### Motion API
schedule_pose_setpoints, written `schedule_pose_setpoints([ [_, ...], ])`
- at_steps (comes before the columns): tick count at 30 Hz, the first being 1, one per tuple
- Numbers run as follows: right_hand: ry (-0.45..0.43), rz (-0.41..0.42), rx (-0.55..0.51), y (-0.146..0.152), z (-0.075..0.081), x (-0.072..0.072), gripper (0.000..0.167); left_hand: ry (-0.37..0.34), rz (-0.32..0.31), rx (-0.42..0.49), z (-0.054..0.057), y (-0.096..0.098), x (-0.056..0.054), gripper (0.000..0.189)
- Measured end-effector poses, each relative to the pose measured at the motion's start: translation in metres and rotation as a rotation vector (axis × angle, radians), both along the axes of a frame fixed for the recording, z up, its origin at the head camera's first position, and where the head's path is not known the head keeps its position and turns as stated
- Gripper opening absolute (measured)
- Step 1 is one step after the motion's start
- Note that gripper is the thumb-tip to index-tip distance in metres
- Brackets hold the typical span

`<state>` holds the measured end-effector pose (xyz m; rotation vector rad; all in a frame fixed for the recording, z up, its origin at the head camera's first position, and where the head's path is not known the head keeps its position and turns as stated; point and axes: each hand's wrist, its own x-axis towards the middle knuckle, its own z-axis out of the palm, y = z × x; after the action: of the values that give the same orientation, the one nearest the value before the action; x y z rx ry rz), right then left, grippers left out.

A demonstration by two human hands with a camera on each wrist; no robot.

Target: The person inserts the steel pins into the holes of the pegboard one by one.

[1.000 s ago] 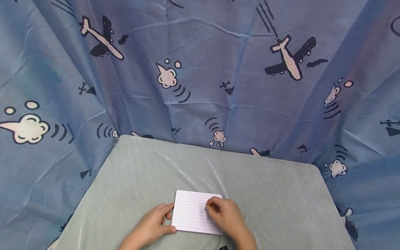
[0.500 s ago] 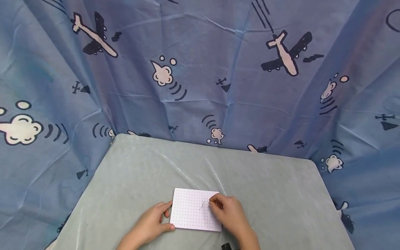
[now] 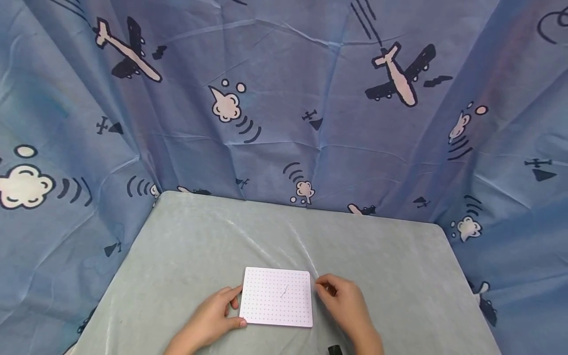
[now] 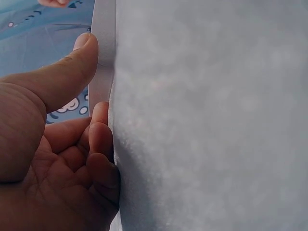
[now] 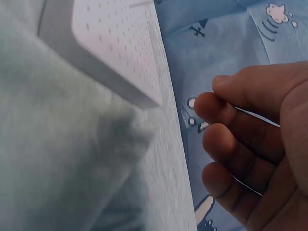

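Note:
A white board (image 3: 262, 305) with a grid of small dots or holes lies on the table. On its upper face is a thin, slightly bent line (image 3: 284, 292), like a fine stick or needle; I cannot tell if it stands or lies. My left hand (image 3: 215, 315) rests at the board's left side, thumb by the near corner and index finger against the edge. The left wrist view shows the thumb (image 4: 84, 53) by the board's side. My right hand (image 3: 346, 303) is just off the board's right edge. Its fingers (image 5: 221, 144) are loosely curled, with nothing visible between them.
A pale grey-green cloth (image 3: 204, 236) covers the table. Behind and beside the table hangs a blue curtain (image 3: 266, 123) printed with planes and clouds. A small black object (image 3: 335, 350) shows at the lower frame edge near the right wrist.
My right hand has let go of the thin line and drawn back to the right, off the board. The left hand has stayed at the board's edge. The whole view has shifted slightly.

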<state>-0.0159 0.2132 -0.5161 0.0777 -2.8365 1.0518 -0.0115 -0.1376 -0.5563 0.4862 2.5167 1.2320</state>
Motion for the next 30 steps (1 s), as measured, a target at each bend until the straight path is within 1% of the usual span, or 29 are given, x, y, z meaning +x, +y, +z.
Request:
schedule_pose_setpoints([
  [6, 0.016, -0.039, 0.001, 0.013, -0.003, 0.002, 0.01, 0.002, 0.002, -0.001, 0.0, -0.001, 0.0, 0.087],
  [10, 0.02, -0.091, 0.014, 0.023, -0.005, 0.005, 0.012, 0.005, 0.002, 0.006, -0.001, 0.0, -0.001, 0.087],
  [13, 0.016, -0.13, 0.024, 0.031, -0.007, 0.008, 0.009, 0.007, 0.002, 0.013, -0.002, 0.001, -0.001, 0.087],
  [16, 0.01, -0.151, 0.029, 0.039, -0.008, 0.012, 0.005, 0.006, 0.003, 0.016, -0.002, 0.001, -0.001, 0.087],
  [23, -0.051, -0.195, 0.05, 0.058, -0.012, 0.022, 0.006, -0.01, 0.004, 0.013, -0.001, 0.002, 0.001, 0.088],
  [30, -0.119, -0.205, 0.09, 0.068, -0.016, 0.03, 0.005, 0.009, 0.002, -0.003, -0.001, 0.002, 0.0, 0.085],
])
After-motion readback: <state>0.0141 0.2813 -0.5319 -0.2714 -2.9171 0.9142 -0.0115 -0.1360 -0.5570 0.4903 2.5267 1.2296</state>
